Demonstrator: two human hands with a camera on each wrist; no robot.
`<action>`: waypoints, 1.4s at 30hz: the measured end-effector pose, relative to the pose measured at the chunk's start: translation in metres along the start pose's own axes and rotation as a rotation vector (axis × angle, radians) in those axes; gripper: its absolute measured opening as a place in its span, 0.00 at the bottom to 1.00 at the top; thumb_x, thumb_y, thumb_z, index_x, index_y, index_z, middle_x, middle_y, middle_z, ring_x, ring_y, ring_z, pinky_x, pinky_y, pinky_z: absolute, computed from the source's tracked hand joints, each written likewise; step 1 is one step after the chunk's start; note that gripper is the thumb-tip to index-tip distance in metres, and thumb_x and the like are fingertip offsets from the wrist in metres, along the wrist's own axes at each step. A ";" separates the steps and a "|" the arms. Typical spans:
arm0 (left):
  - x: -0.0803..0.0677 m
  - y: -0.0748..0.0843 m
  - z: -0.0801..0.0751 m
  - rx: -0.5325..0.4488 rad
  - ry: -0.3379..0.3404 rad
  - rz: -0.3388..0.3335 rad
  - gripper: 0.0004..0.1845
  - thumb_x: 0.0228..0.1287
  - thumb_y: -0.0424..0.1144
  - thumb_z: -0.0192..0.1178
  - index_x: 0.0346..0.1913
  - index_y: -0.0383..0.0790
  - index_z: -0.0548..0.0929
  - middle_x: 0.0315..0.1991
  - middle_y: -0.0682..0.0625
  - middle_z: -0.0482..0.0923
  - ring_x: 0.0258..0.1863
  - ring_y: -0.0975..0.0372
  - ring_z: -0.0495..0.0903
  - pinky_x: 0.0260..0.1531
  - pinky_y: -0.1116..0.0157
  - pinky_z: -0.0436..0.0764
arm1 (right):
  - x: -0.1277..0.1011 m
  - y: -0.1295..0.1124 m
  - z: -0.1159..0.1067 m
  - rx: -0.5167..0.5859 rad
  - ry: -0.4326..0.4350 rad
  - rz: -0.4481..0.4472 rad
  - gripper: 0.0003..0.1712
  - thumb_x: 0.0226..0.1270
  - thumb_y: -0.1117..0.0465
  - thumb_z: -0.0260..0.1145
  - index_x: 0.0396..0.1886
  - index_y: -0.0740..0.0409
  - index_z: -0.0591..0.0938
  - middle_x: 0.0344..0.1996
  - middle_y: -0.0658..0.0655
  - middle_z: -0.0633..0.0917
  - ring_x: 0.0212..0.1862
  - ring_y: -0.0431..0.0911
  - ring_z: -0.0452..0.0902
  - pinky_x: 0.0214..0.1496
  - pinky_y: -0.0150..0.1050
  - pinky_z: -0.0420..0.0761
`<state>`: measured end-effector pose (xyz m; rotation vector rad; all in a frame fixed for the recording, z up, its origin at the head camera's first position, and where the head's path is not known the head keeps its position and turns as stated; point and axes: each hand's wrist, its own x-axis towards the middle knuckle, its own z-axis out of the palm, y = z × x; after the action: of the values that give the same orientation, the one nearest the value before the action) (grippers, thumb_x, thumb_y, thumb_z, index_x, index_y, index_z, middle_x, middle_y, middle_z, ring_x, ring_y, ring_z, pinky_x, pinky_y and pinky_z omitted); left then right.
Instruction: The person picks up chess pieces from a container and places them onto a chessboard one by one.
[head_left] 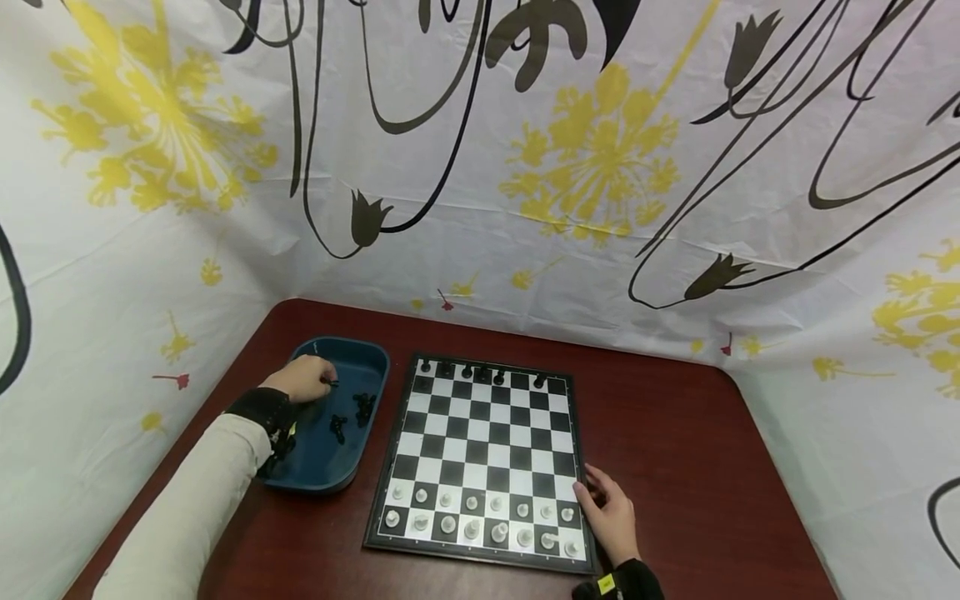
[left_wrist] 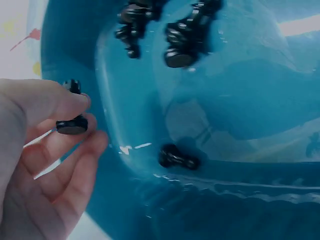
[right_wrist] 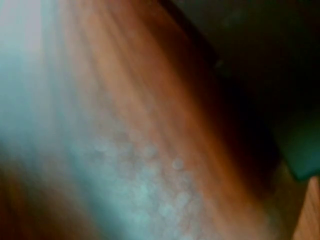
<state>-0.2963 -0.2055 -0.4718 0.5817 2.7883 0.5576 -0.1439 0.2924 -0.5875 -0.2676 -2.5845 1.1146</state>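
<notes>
A chessboard (head_left: 480, 454) lies on the brown table, white pieces (head_left: 471, 527) filling its near rows and several black pieces (head_left: 482, 372) on the far row. My left hand (head_left: 307, 379) is over the blue tray (head_left: 324, 479) and pinches a black chess piece (left_wrist: 72, 122) between thumb and fingers. More black pieces (head_left: 352, 412) lie loose in the tray (left_wrist: 235, 100), one of them (left_wrist: 177, 157) near my fingers. My right hand (head_left: 611, 512) rests at the board's near right edge, fingers relaxed, holding nothing. The right wrist view is a close blur.
Patterned white cloth (head_left: 525, 167) walls the table on the back and both sides. Bare table (head_left: 675, 442) stretches to the right of the board.
</notes>
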 end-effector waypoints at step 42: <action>0.134 0.149 -0.006 0.046 0.043 0.286 0.06 0.57 0.38 0.61 0.37 0.43 0.82 0.34 0.51 0.78 0.34 0.61 0.75 0.38 0.61 0.74 | 0.000 0.004 -0.003 -0.035 0.017 -0.049 0.21 0.52 0.57 0.70 0.48 0.55 0.80 0.33 0.50 0.84 0.28 0.36 0.72 0.31 0.33 0.72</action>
<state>-0.3675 -0.0239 -0.4250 1.0001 2.7810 0.5678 -0.1429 0.2970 -0.5882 -0.2199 -2.5830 1.0473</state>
